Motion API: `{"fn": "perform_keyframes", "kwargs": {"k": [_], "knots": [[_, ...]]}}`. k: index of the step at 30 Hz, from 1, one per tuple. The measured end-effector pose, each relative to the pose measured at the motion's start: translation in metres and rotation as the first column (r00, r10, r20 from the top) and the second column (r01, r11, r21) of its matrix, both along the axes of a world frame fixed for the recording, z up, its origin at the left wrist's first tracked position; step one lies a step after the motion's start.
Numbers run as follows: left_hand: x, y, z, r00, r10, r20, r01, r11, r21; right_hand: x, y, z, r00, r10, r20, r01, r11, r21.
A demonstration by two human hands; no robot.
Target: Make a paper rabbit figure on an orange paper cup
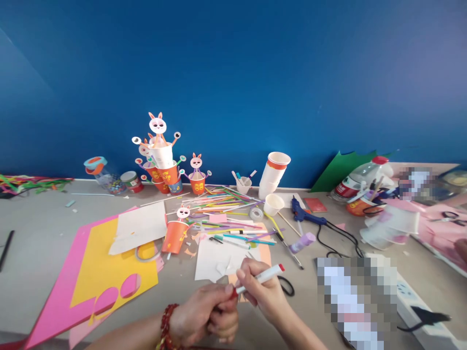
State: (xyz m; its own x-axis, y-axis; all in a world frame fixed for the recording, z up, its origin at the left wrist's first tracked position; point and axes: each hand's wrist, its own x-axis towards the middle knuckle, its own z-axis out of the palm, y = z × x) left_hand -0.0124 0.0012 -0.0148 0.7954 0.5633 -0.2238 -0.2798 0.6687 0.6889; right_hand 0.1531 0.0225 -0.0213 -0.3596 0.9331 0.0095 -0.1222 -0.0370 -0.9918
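Observation:
My right hand grips a white marker with a red end pointing up and right. My left hand, with a red beaded bracelet on its wrist, is closed around the marker's red cap at the other end; whether the cap is on or off I cannot tell. Just beyond my hands lies white paper with small scraps and pens on it. A black scissor handle shows beside my right hand. To the left, an orange paper cup with a rabbit face on it leans over.
Yellow card lies on pink sheets at left. Behind stand rabbit cups, colored sticks and stacked white cups. To the right are a blue glue gun, a purple glue stick, a power strip and another person's hand.

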Motion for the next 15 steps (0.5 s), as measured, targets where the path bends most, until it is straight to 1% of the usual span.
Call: {"fn": "perform_keyframes", "kwargs": {"k": [1, 2, 3, 4, 5, 6, 7, 8, 9, 10, 11, 12, 13, 14, 15], "knots": [[-0.002, -0.003, 0.002, 1.0, -0.015, 0.001, 0.015, 0.999, -0.031, 0.003, 0.001, 0.004, 1.0, -0.026, -0.015, 0.026, 1.0, 0.003], [-0.006, -0.004, 0.003, 0.999, -0.03, -0.027, 0.03, 0.999, -0.021, 0.008, 0.003, 0.009, 0.995, -0.084, -0.049, 0.084, 0.996, 0.003], [-0.01, -0.004, 0.003, 0.995, -0.019, -0.094, 0.023, 0.999, 0.045, 0.015, 0.008, 0.013, 0.984, -0.157, -0.086, 0.158, 0.987, 0.005], [-0.015, -0.002, 0.003, 0.978, 0.032, -0.204, 0.006, 0.983, 0.182, 0.022, 0.014, 0.016, 0.94, -0.303, -0.156, 0.306, 0.952, -0.006], [-0.019, 0.001, 0.002, 0.934, 0.134, -0.333, 0.001, 0.927, 0.376, 0.029, 0.02, 0.018, 0.881, -0.425, -0.211, 0.426, 0.904, -0.04], [-0.023, 0.006, 0.0, 0.847, 0.298, -0.439, 0.031, 0.798, 0.602, 0.035, 0.027, 0.018, 0.83, -0.515, -0.215, 0.518, 0.854, -0.047], [-0.026, 0.013, -0.003, 0.722, 0.485, -0.493, 0.126, 0.61, 0.783, 0.038, 0.034, 0.016, 0.818, -0.544, -0.188, 0.549, 0.835, -0.027], [-0.028, 0.019, -0.006, 0.611, 0.622, -0.49, 0.259, 0.428, 0.866, 0.039, 0.039, 0.012, 0.849, -0.516, -0.114, 0.52, 0.854, 0.011], [-0.029, 0.025, -0.011, 0.54, 0.703, -0.463, 0.379, 0.288, 0.879, 0.038, 0.043, 0.005, 0.906, -0.423, -0.01, 0.423, 0.905, 0.046], [-0.028, 0.031, -0.017, 0.513, 0.744, -0.428, 0.458, 0.184, 0.87, 0.035, 0.046, -0.003, 0.941, -0.327, 0.091, 0.32, 0.944, 0.085], [-0.027, 0.035, -0.023, 0.523, 0.756, -0.394, 0.503, 0.099, 0.858, 0.032, 0.048, -0.012, 0.949, -0.261, 0.174, 0.243, 0.962, 0.121], [-0.025, 0.037, -0.03, 0.55, 0.754, -0.36, 0.529, 0.02, 0.849, 0.029, 0.049, -0.02, 0.951, -0.23, 0.208, 0.205, 0.97, 0.134], [-0.024, 0.038, -0.037, 0.585, 0.738, -0.336, 0.544, -0.05, 0.838, 0.028, 0.051, -0.028, 0.95, -0.21, 0.233, 0.179, 0.973, 0.146], [-0.022, 0.037, -0.044, 0.62, 0.716, -0.321, 0.553, -0.109, 0.826, 0.028, 0.052, -0.034, 0.948, -0.198, 0.25, 0.162, 0.974, 0.155], [-0.021, 0.035, -0.051, 0.647, 0.695, -0.314, 0.559, -0.152, 0.815, 0.029, 0.053, -0.04, 0.947, -0.187, 0.261, 0.148, 0.976, 0.162]]}}
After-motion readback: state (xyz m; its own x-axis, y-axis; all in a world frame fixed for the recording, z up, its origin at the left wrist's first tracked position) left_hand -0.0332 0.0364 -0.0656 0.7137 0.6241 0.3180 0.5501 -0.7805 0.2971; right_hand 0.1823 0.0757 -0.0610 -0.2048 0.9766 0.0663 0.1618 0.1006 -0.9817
